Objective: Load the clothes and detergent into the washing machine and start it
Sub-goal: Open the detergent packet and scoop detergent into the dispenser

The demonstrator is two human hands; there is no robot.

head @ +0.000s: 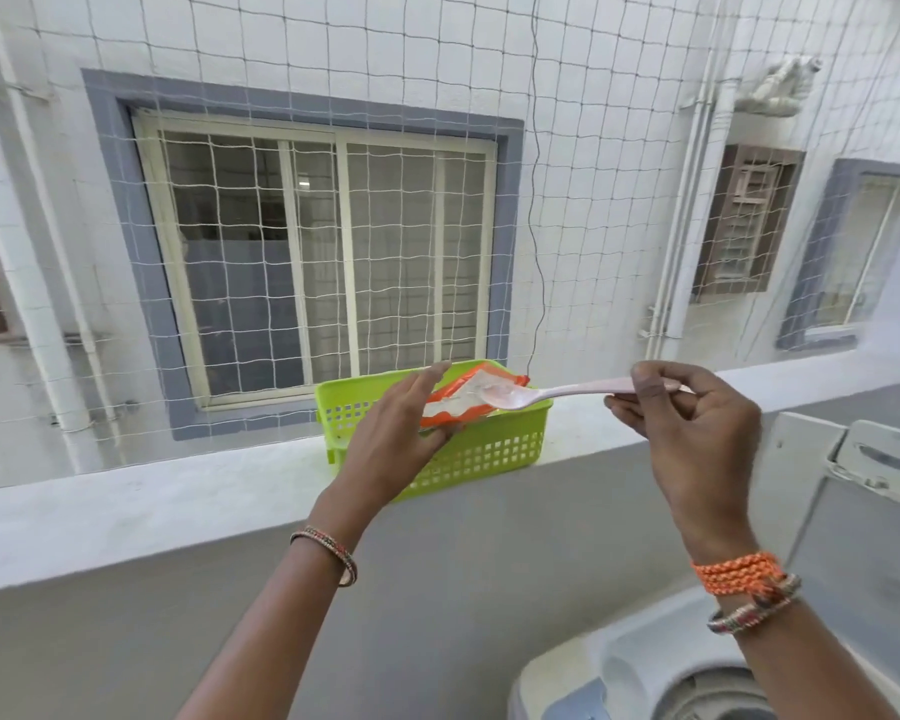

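Note:
An orange detergent packet (468, 394) lies open in a lime green perforated basket (489, 449) on the balcony ledge. My left hand (393, 433) grips the packet's near edge and holds it open. My right hand (697, 428) pinches the handle of a pale pink plastic spoon (541, 392), whose bowl sits over the packet's mouth with white powder in it. The washing machine (661, 667) is at the lower right, its lid (853, 511) raised and the drum opening partly visible at the frame's bottom edge.
The grey ledge (178, 501) runs across the view, with white safety netting (333, 226) rising behind it. Beyond the net are a neighbouring wall and windows. The machine's raised lid stands close to my right forearm.

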